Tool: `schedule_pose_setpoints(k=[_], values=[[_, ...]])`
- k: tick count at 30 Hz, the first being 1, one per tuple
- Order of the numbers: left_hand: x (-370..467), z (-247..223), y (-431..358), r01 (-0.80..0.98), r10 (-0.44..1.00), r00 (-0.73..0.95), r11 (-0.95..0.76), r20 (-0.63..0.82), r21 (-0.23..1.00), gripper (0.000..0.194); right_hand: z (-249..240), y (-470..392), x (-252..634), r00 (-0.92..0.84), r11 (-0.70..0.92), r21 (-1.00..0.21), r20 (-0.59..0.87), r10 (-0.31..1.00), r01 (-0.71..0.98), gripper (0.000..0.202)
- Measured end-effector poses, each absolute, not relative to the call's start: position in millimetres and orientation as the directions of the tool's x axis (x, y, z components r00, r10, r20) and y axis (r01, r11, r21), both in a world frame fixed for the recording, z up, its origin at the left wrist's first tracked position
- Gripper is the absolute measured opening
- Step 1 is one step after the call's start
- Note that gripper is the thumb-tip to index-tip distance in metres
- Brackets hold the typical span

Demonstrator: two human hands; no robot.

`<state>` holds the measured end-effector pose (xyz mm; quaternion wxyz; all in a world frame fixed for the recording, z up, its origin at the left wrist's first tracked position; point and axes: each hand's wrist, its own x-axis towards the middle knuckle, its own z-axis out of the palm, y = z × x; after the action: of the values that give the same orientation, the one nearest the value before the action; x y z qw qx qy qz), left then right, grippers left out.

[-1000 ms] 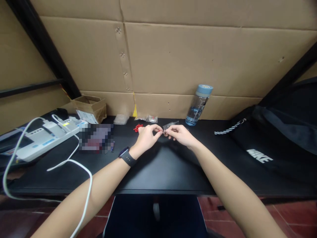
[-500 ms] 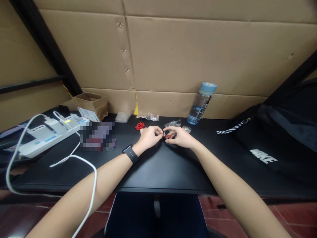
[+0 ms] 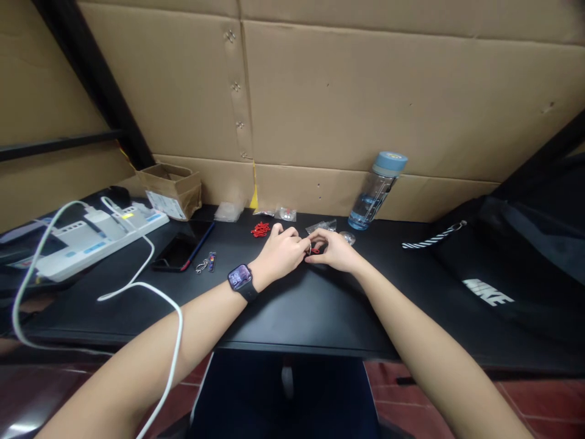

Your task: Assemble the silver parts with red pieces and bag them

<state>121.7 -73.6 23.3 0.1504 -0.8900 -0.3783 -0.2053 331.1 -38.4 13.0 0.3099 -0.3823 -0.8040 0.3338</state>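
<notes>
Over the black table point(image 3: 292, 317), my left hand point(image 3: 283, 251) has its back turned up and its fingers closed at a small metal ring point(image 3: 309, 249). My right hand point(image 3: 333, 250) meets it from the right, thumb and fingers pinched around the ring and a red cord point(image 3: 315, 250). The left fingertips are partly hidden, so their exact hold is unclear. Just behind my left hand lies a pile of red cords point(image 3: 260, 229). A clear plastic bag point(image 3: 322, 227) and a round clear container point(image 3: 348, 238) lie behind my right hand.
A blue-capped bottle point(image 3: 375, 192) stands at the back. Left are a phone point(image 3: 183, 247), a keychain point(image 3: 211, 262), a power strip point(image 3: 105, 241), a white cable point(image 3: 176, 341) and a cardboard box point(image 3: 176, 189). A black bag point(image 3: 512, 256) sits right.
My left hand has rolled over, showing its back and the watch face. Its fingers now cover more of the ring, while my right hand keeps its pinch. The view has shifted slightly.
</notes>
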Motion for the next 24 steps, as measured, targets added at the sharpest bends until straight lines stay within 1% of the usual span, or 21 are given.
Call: schedule_pose_setpoints(k=[2, 4, 5, 7, 10, 13, 15, 20, 22, 24], values=[[121.8, 24.0, -74.0, 0.756, 0.634, 0.615, -0.644, 0.469, -0.120, 0.010, 13.9, -38.7, 331.9, -0.528, 0.489, -0.778, 0.243, 0.814, 0.395, 0.047], [122.0, 24.0, -74.0, 0.795, 0.676, 0.573, -0.596, 0.463, -0.114, 0.011, 18.9, -38.5, 336.9, -0.527, 0.503, -0.747, 0.242, 0.815, 0.435, 0.048], [122.1, 23.5, -73.3, 0.818, 0.700, 0.543, -0.566, 0.463, -0.103, 0.014, 23.1, -38.2, 341.4, -0.514, 0.509, -0.722, 0.245, 0.822, 0.469, 0.048], [122.6, 20.7, -70.0, 0.854, 0.742, 0.485, -0.516, 0.463, -0.067, 0.027, 34.3, -37.5, 354.0, -0.458, 0.506, -0.677, 0.272, 0.846, 0.534, 0.047], [124.6, 12.6, -60.1, 0.868, 0.777, 0.448, -0.497, 0.443, -0.006, 0.047, 52.2, -36.3, 377.6, -0.310, 0.479, -0.657, 0.365, 0.878, 0.582, 0.044], [127.9, 3.4, -48.2, 0.824, 0.773, 0.507, -0.564, 0.382, 0.049, 0.056, 63.3, -34.8, 397.6, -0.202, 0.461, -0.642, 0.436, 0.877, 0.613, 0.045], [130.4, -1.1, -42.1, 0.781, 0.757, 0.559, -0.618, 0.339, 0.093, 0.059, 65.7, -33.4, 405.5, -0.162, 0.444, -0.631, 0.453, 0.877, 0.636, 0.046], [134.0, -4.7, -36.3, 0.698, 0.731, 0.628, -0.681, 0.267, 0.221, 0.060, 64.1, -30.4, 410.3, -0.133, 0.420, -0.615, 0.456, 0.880, 0.667, 0.047], [133.9, -3.6, -37.0, 0.683, 0.725, 0.646, -0.689, 0.240, 0.244, 0.060, 64.0, -30.3, 409.9, -0.129, 0.420, -0.618, 0.459, 0.879, 0.664, 0.046], [133.2, -1.3, -39.2, 0.670, 0.710, 0.666, -0.704, 0.230, 0.236, 0.058, 64.7, -30.9, 409.5, -0.125, 0.418, -0.616, 0.461, 0.878, 0.667, 0.046]])
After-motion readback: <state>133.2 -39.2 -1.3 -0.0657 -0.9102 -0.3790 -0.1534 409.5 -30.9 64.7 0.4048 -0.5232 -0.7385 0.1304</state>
